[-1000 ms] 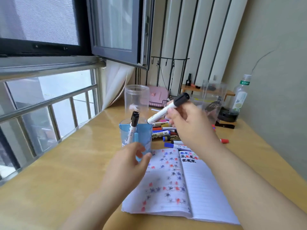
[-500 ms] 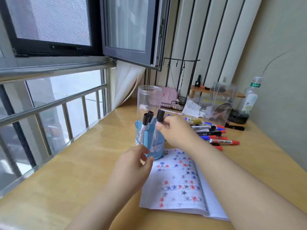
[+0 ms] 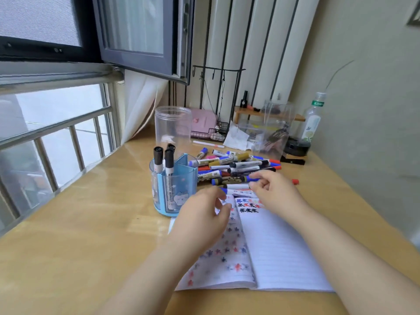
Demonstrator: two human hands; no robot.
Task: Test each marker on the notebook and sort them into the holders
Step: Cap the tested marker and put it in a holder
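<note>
A blue divided holder (image 3: 179,178) stands on the desk with three black-capped white markers (image 3: 169,165) upright in it. Behind it is a clear plastic jar (image 3: 172,126) with nothing in it. A pile of loose markers (image 3: 236,168) in several colours lies beyond the open notebook (image 3: 279,248), whose pages carry red, blue and black test marks. My left hand (image 3: 202,220) hovers over the left page beside the holder, fingers loosely curled, holding nothing. My right hand (image 3: 272,193) reaches to the pile's near edge, its bent fingertips at a blue-capped marker (image 3: 229,180); nothing is lifted.
A window with metal bars (image 3: 56,142) runs along the desk's left edge. At the back stand a wire basket (image 3: 211,133), a clear box (image 3: 272,128), a plastic bottle (image 3: 313,119) and a small wooden shelf (image 3: 247,111). A wall closes off the right side.
My right hand lowered the black-capped marker into the blue holder, let go, and moved right to the marker pile. My left hand came off the holder and now hovers over the notebook.
</note>
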